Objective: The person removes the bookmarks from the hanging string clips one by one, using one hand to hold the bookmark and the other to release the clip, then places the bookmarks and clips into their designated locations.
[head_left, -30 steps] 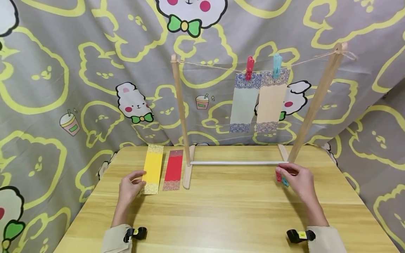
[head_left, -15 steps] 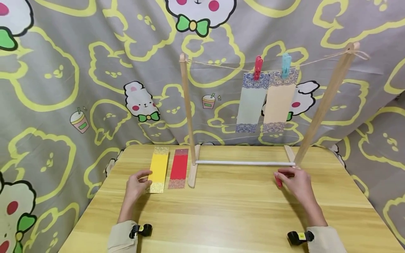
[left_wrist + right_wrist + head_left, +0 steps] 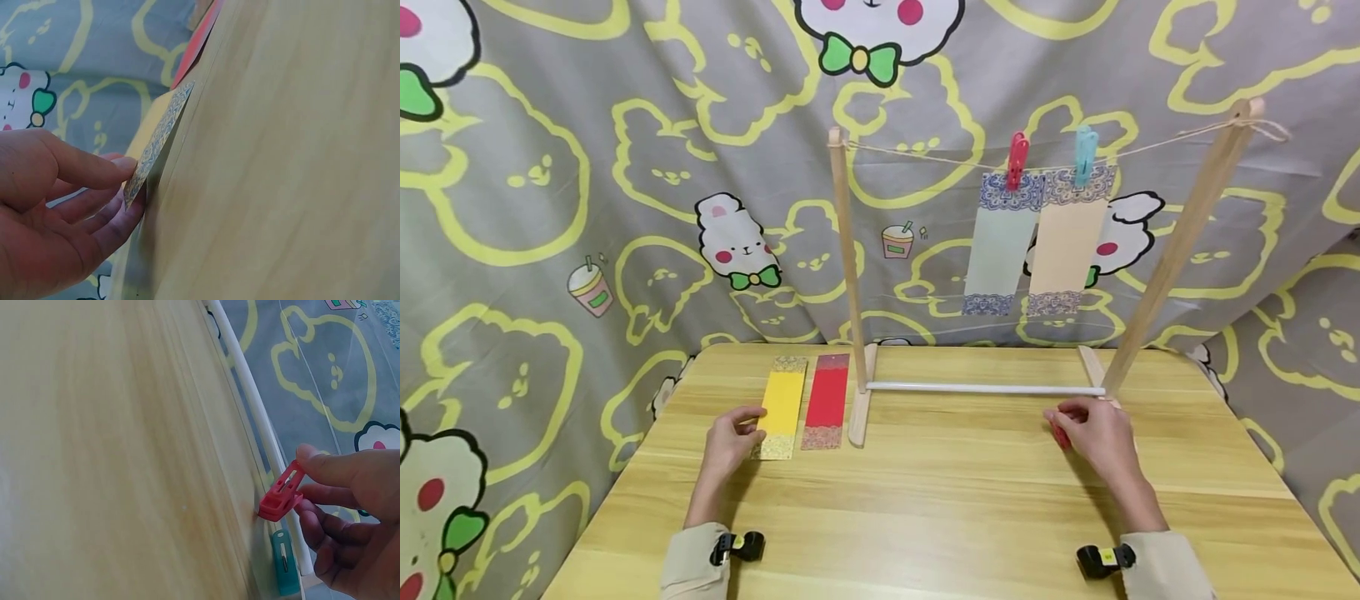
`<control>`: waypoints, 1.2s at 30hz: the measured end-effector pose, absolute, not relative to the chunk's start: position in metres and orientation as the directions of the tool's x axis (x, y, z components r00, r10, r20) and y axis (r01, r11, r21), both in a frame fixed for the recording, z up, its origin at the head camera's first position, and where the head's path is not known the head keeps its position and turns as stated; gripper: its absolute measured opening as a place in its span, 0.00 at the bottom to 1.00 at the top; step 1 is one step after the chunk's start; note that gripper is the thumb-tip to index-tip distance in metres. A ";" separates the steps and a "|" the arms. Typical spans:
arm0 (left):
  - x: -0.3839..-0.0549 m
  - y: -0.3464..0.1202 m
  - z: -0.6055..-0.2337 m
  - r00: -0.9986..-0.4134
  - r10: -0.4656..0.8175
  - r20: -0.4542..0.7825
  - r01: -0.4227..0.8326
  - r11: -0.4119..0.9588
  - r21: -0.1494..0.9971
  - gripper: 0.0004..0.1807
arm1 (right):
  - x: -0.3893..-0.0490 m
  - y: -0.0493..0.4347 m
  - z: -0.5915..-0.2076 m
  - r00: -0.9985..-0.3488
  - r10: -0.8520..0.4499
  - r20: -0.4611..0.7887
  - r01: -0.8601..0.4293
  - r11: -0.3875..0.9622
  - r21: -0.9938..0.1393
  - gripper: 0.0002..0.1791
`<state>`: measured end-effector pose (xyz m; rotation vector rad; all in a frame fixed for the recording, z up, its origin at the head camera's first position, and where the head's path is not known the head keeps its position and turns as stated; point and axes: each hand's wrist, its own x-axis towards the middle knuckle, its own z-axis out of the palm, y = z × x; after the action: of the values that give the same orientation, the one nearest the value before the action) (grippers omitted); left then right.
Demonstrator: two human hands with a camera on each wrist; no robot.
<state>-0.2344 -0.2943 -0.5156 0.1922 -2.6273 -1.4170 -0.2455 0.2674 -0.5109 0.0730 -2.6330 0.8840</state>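
Observation:
My left hand point(image 3: 730, 442) pinches the left edge of a yellow card point(image 3: 782, 404) with patterned ends. In the left wrist view the card's patterned end point(image 3: 159, 140) is tilted up off the table between thumb and fingers. A red card point(image 3: 826, 400) lies just right of it. My right hand point(image 3: 1096, 433) pinches a red clothespin point(image 3: 282, 495) between thumb and fingers, close above the table. A teal clothespin point(image 3: 285, 562) lies below it in the right wrist view; my hand hides it in the head view.
A wooden frame with a left post point(image 3: 847, 267), right post point(image 3: 1180, 250) and white crossbar point(image 3: 985, 388) stands at the back. From its string hang a pale green card point(image 3: 1000, 250) and a peach card point(image 3: 1070, 246), clipped by a red clothespin point(image 3: 1017, 160) and a blue one point(image 3: 1086, 157).
My right hand has lifted the red clothespin away from the teal one and shifted slightly left. My left hand keeps its pinch on the yellow card. The head view has turned a little left.

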 end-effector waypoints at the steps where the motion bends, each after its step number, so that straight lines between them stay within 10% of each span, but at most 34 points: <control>1: -0.235 -0.295 -0.516 -0.980 -0.185 0.069 -0.045 0.549 0.835 0.19 | -0.246 0.267 -0.511 -0.933 0.063 0.354 -0.162 0.805 -0.571 0.11; 36: -0.243 -0.287 -0.515 -0.983 -0.170 0.074 -0.050 0.629 0.776 0.17 | -0.249 0.263 -0.517 -0.971 0.036 0.237 -0.107 0.820 -0.562 0.11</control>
<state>-0.2431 -0.2870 -0.5148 0.1840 -2.7069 -1.2831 -0.2489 0.2626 -0.5167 0.0546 -2.7673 0.8746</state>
